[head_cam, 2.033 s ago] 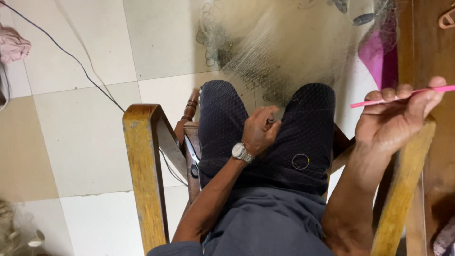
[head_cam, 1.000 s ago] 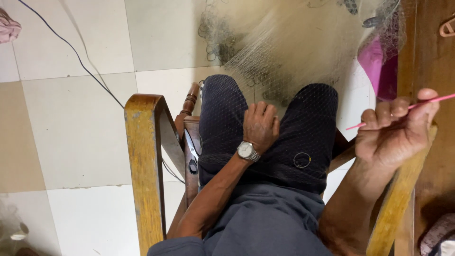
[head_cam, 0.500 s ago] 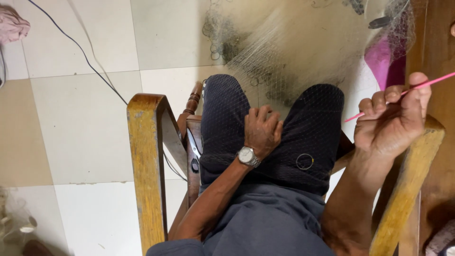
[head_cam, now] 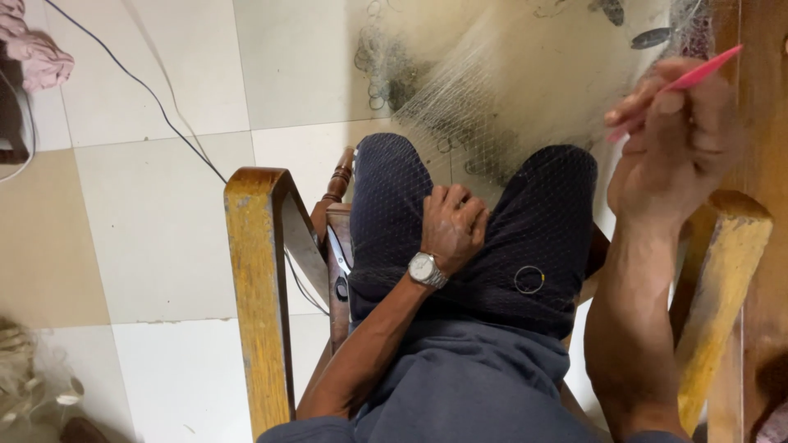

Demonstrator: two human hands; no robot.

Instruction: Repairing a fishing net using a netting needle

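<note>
**Fishing net held on the lap, pink netting needle raised at the right**

At the far left, a pink cloth (head_cam: 37,49) is seen lying on the tiled floor (head_cam: 156,221), and a thin dark cable (head_cam: 148,102) is run diagonally across the pale tiles towards the chair. In the lower left corner a heap of pale netting with small rings is partly shown, too blurred to be told further.

The yellowed wooden armrest (head_cam: 254,287) of the chair is seen next, with a pair of scissors (head_cam: 338,258) lodged between it and the seat edge, beside the person's thigh.

The left hand (head_cam: 451,226) is laid on the lap, a silver wristwatch (head_cam: 425,269) being worn at the wrist. Its fingers (head_cam: 460,201) are curled shut and the fine mesh of the fishing net (head_cam: 509,107) is pinched under them against the dark shorts (head_cam: 394,205). From there the net is spread over both knees and drawn forward in a pale, translucent bunch onto the floor. A small metal ring (head_cam: 529,280) is seen lying on the right thigh, just beside the left hand.

At the right, the right hand (head_cam: 677,148) is raised above the knee, well apart from the left hand. A pink netting needle (head_cam: 698,74) is gripped between its thumb and closed fingers, the tip being pointed up and to the right. The hand is blurred. The second wooden armrest (head_cam: 722,279) is shown below it.
</note>
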